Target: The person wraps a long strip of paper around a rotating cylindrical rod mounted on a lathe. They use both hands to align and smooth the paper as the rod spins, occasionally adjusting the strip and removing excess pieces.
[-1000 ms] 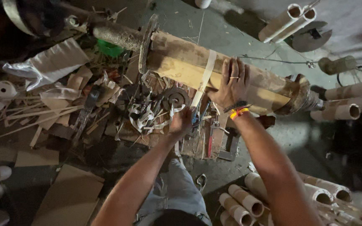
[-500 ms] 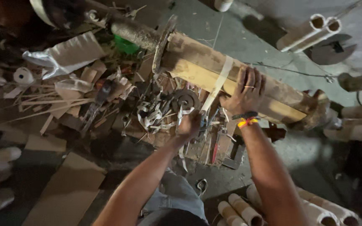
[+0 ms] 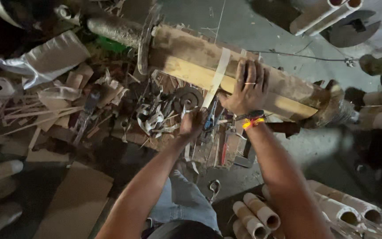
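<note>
Big roll (image 3: 200, 62) lies w/ long axis running far-left to near-right, brown, dirty, pale tape strip (image 3: 217, 75) across it. Right hand (image 3: 246, 86) flat on roll, fingers spread. Left hand (image 3: 193, 124) closed among tools (image 3: 164, 113) just near of it; held item unclear.

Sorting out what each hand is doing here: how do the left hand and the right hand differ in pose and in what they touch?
The right hand lies flat, fingers spread, on the big roll; the left hand is curled low among the pile of metal tools. The right hand wears a ring and wrist bands; the left hand shows none. What the left hand grips is too blurred to tell. Both are bare.
</note>
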